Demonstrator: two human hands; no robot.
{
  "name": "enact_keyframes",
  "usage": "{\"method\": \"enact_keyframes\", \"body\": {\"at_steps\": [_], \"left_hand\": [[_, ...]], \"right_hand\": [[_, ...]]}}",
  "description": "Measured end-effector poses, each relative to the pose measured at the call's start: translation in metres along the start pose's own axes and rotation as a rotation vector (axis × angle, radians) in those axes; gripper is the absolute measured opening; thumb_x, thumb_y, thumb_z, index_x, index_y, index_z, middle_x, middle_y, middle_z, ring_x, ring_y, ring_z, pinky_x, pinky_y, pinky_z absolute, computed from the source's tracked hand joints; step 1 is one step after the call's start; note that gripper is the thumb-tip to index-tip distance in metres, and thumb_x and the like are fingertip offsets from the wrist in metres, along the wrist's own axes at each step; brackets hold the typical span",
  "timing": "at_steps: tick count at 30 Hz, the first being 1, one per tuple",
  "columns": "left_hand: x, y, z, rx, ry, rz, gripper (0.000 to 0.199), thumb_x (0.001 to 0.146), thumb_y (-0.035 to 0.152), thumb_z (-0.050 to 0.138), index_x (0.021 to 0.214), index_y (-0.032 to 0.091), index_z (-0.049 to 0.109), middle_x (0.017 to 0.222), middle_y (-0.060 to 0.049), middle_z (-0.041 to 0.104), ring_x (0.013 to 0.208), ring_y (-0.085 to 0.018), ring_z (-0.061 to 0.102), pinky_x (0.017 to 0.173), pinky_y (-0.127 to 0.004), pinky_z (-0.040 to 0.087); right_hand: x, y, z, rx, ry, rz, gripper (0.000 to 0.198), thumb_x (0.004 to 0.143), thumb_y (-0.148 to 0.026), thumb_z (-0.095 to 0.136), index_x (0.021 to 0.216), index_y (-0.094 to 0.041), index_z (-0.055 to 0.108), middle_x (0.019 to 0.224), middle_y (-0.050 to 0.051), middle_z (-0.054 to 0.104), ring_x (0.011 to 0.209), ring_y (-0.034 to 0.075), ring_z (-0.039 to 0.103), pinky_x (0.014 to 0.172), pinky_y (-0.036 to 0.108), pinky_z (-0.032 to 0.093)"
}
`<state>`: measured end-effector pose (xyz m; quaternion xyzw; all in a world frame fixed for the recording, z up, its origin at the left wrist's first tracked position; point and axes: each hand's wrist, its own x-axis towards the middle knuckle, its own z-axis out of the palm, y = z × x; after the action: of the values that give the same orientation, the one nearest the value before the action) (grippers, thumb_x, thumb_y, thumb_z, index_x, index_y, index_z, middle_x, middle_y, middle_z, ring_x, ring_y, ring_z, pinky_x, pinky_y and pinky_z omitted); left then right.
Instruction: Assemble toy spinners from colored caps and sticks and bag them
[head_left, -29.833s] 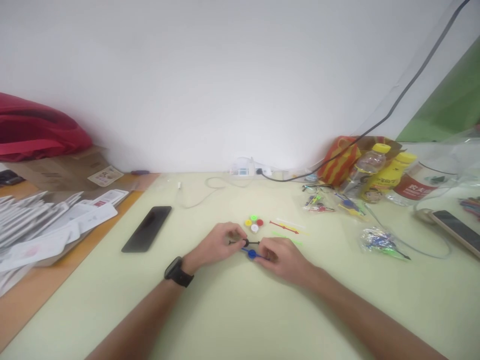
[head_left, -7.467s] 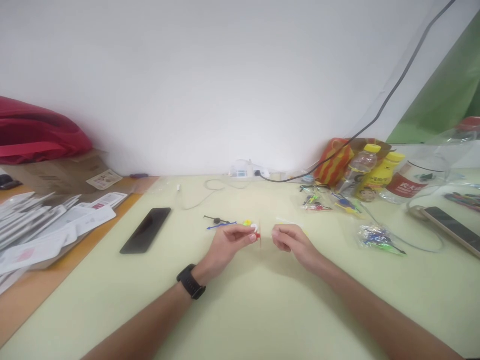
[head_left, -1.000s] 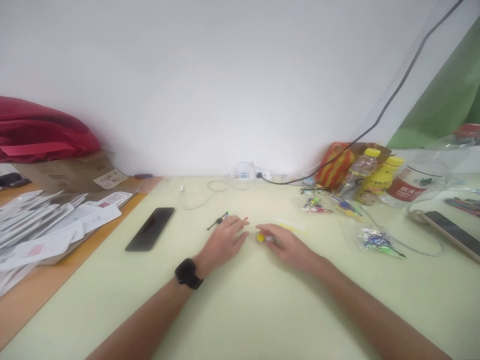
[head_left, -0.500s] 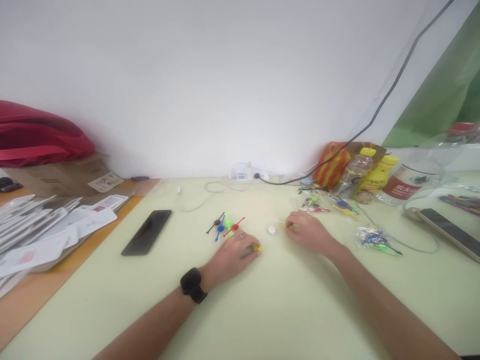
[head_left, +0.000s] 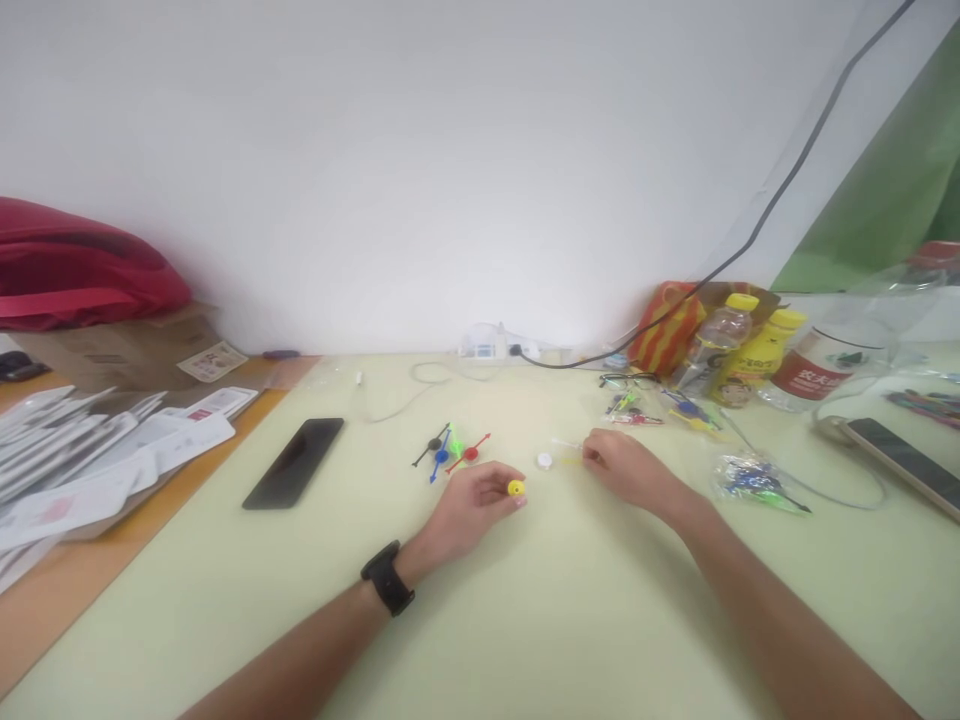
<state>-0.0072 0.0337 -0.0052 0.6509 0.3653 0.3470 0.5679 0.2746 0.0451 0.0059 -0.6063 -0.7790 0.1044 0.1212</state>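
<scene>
My left hand [head_left: 469, 505] pinches a small round yellow piece [head_left: 516, 488] with a dark hole in its middle, between thumb and index finger. My right hand [head_left: 619, 463] is closed at the fingertips over one end of a thin yellow piece [head_left: 572, 461]; the rest of it is hidden by the fingers. Beside it lies a thin clear or whitish strip [head_left: 564, 443]. A small white disc [head_left: 544, 461] rests between both hands. Beyond my left hand, assembled arrow spinners lie together: a black one [head_left: 434, 445], a blue one [head_left: 442, 456], a green one [head_left: 457, 441] and a red one [head_left: 471, 454].
At left are a black phone [head_left: 294, 463], white packets [head_left: 187, 440] and a carton [head_left: 120, 350]. To the right lie bagged spinner parts [head_left: 757, 478], more colored parts [head_left: 626, 403], bottles [head_left: 784, 350], a cable [head_left: 847, 497] and another phone [head_left: 907, 455].
My left hand has turned, so the yellow round piece now shows its holed face at the fingertips. My right hand has shifted slightly right, away from the white disc.
</scene>
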Motion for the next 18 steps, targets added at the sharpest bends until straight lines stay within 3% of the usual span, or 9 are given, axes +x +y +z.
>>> {"method": "enact_keyframes", "body": {"at_steps": [7, 13, 18], "left_hand": [[0.001, -0.004, -0.003, -0.002, 0.004, -0.034, 0.033, 0.08, 0.039, 0.081, 0.105, 0.018, 0.074, 0.1, -0.008, 0.075, 0.092, -0.021, 0.072, 0.092, -0.039, 0.059], [0.002, -0.001, -0.004, 0.012, -0.008, -0.046, 0.033, 0.079, 0.039, 0.082, 0.103, 0.018, 0.074, 0.101, -0.008, 0.075, 0.091, -0.021, 0.072, 0.092, -0.038, 0.06], [0.002, -0.002, -0.004, 0.021, 0.001, -0.06, 0.032, 0.08, 0.04, 0.082, 0.102, 0.018, 0.074, 0.101, -0.008, 0.075, 0.092, -0.021, 0.072, 0.091, -0.038, 0.059]], "right_hand": [[-0.004, -0.009, -0.008, 0.017, 0.101, -0.038, 0.018, 0.095, -0.02, 0.047, 0.081, -0.021, 0.058, 0.088, 0.005, 0.069, 0.085, 0.021, 0.063, 0.074, 0.032, 0.04], [-0.011, -0.006, -0.008, 0.108, 0.021, 0.045, 0.015, 0.095, -0.024, 0.048, 0.086, -0.023, 0.059, 0.086, 0.002, 0.071, 0.077, 0.019, 0.064, 0.066, 0.029, 0.04], [-0.016, -0.005, -0.01, 0.097, -0.009, 0.067, 0.011, 0.088, -0.029, 0.06, 0.079, -0.023, 0.06, 0.087, 0.003, 0.071, 0.079, 0.02, 0.064, 0.065, 0.028, 0.04]]}}
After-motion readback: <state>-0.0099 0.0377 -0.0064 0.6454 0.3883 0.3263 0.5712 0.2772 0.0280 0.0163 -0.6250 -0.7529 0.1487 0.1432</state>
